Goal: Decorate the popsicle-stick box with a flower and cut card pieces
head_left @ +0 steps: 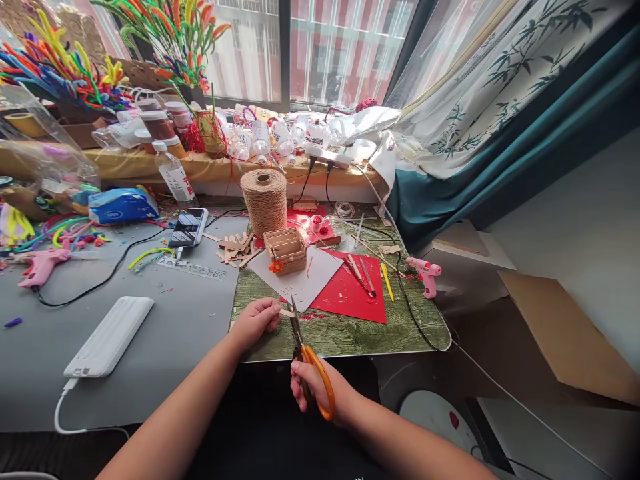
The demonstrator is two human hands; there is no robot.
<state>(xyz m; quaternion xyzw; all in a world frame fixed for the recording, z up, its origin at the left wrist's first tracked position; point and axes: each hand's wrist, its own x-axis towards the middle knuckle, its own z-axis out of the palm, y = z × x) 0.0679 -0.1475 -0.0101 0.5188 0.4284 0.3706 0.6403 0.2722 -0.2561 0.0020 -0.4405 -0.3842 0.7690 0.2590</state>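
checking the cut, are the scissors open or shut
Nearly shut: the blades of the scissors meet on a small wooden stick pinched by the left hand; the right hand holds the orange handles.

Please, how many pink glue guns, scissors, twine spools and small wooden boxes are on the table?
Pink glue guns: 2
Scissors: 1, in the right hand
Twine spools: 1
Small wooden boxes: 1
Total: 5

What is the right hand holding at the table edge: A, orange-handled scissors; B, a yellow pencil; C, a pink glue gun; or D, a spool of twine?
A: the right hand grips the orange-handled scissors, blades pointing at a small wooden piece held by the left hand.
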